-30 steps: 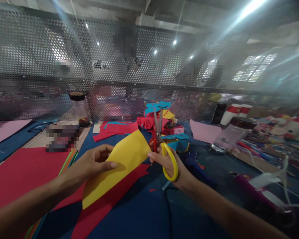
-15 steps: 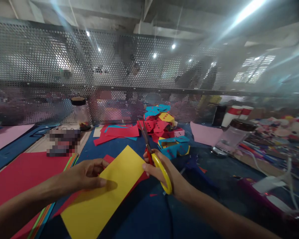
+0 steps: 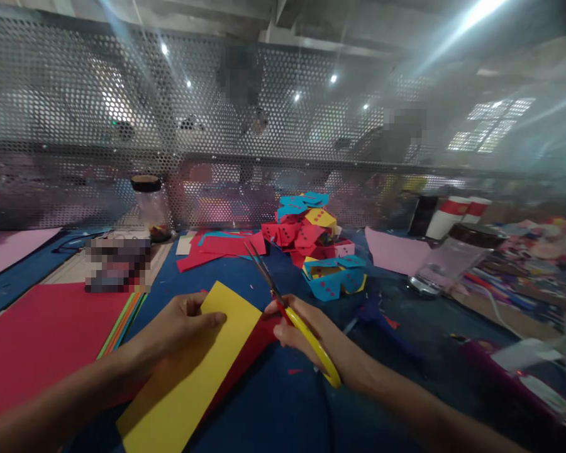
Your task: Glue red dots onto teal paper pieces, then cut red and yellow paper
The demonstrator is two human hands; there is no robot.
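My left hand is closed on a yellow sheet of paper, thumb on top near its upper left edge. A red sheet shows beneath it and sticks out on the right. In my right hand is a pair of scissors with yellow and red handles, blades pointing up and left. The blades look nearly closed and are apart from the yellow sheet. My right fingertips are close to the red sheet's edge; whether they touch it I cannot tell.
Behind the hands is a pile of red, blue and yellow paper dice, with a blue paper shape in front. Coloured sheets lie left. Jars and a purple glue gun stand or lie around. A perforated metal screen closes the back.
My right fingers have come away from the yellow sheet's corner. The left thumb sits further up the sheet, which has shifted left. The scissors have tilted further left.
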